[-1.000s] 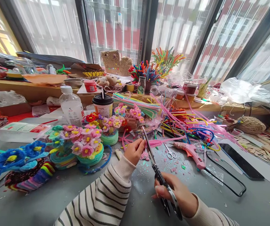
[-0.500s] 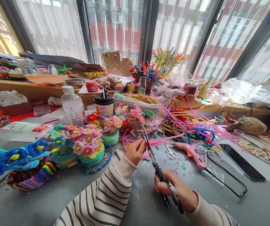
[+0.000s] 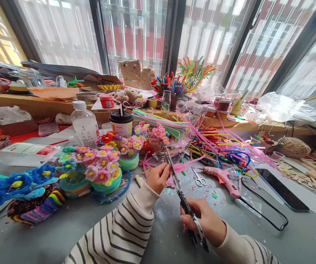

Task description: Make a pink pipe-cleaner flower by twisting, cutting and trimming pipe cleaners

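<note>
My right hand (image 3: 204, 222) is wrapped round the black handles of a large pair of scissors (image 3: 184, 202), whose blades point up and away beside my other hand. At the blades, my left hand (image 3: 158, 178) pinches a pink pipe cleaner (image 3: 189, 163), mostly hidden behind fingers and blades; one end sticks out to the right. The blades look nearly together at my left fingertips. Pink scraps and glitter lie on the grey table (image 3: 158, 234) below. Close by on the right are small white-handled scissors (image 3: 200, 181).
Pots of pipe-cleaner flowers (image 3: 104, 165) stand at left, near a bottle (image 3: 84, 124) and a lidded cup (image 3: 121, 123). A pink glue gun (image 3: 225, 179) with a looped black cord and a phone (image 3: 283, 189) lie at right. Loose pipe cleaners (image 3: 215, 143) heap up behind.
The scissor handles have drawn closer together in my right hand, and that hand has shifted slightly left. My left hand stays in place.
</note>
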`<state>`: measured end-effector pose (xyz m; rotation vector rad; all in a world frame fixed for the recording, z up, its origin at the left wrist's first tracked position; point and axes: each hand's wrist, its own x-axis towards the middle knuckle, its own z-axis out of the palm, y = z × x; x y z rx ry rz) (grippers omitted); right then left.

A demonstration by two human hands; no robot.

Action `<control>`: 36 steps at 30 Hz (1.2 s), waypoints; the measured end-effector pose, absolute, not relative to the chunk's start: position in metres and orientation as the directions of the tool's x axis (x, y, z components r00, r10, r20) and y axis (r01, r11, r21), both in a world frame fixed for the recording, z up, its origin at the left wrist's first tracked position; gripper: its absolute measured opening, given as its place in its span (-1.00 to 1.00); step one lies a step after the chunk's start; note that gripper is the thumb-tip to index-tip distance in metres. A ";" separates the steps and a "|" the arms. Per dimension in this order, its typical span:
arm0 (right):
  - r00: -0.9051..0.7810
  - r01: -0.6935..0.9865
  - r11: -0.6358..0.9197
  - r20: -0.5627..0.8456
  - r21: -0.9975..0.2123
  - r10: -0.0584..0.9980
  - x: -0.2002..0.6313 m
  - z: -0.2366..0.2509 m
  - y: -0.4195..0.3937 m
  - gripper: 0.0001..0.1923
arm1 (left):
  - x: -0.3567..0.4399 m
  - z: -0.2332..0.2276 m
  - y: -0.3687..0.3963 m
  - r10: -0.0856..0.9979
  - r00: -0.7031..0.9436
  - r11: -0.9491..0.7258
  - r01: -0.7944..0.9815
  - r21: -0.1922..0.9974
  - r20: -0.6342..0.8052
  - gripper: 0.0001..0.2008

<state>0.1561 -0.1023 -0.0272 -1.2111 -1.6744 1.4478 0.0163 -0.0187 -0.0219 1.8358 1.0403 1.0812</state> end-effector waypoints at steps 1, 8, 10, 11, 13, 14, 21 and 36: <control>-0.408 0.235 -0.010 -0.108 -0.972 0.906 0.157 -0.026 -0.102 -0.65 | 0.016 -0.021 -0.019 0.899 0.318 -0.388 0.265 0.882 0.300 -0.73; -0.418 0.257 0.035 -0.079 -0.966 0.905 0.161 -0.017 -0.100 -0.62 | 0.015 -0.014 -0.024 0.881 0.357 -0.407 0.235 0.883 0.311 -0.74; -0.395 0.285 0.018 -0.101 -0.958 0.913 0.160 -0.018 -0.099 -0.63 | 0.016 -0.013 -0.024 0.881 0.359 -0.401 0.226 0.887 0.307 -0.73; -0.391 0.290 0.019 -0.101 -0.957 0.915 0.160 -0.019 -0.098 -0.64 | 0.016 -0.013 -0.024 0.882 0.359 -0.398 0.222 0.890 0.305 -0.73; -0.374 0.292 0.013 -0.102 -0.956 0.922 0.158 -0.023 -0.098 -0.66 | 0.016 -0.015 -0.023 0.886 0.353 -0.389 0.218 0.895 0.299 -0.73; -0.360 0.295 0.005 -0.107 -0.955 0.927 0.158 -0.025 -0.098 -0.67 | 0.016 -0.016 -0.022 0.889 0.350 -0.383 0.219 0.897 0.294 -0.73; -0.361 0.251 0.038 -0.057 -0.967 0.931 0.157 -0.028 -0.101 -0.65 | 0.017 -0.022 -0.018 0.911 0.332 -0.303 0.132 0.944 0.246 -0.74; -0.512 0.193 0.132 0.015 -0.972 0.859 0.168 -0.011 -0.111 -0.54 | 0.019 -0.026 -0.018 0.948 0.280 -0.148 -0.032 0.988 0.151 -0.69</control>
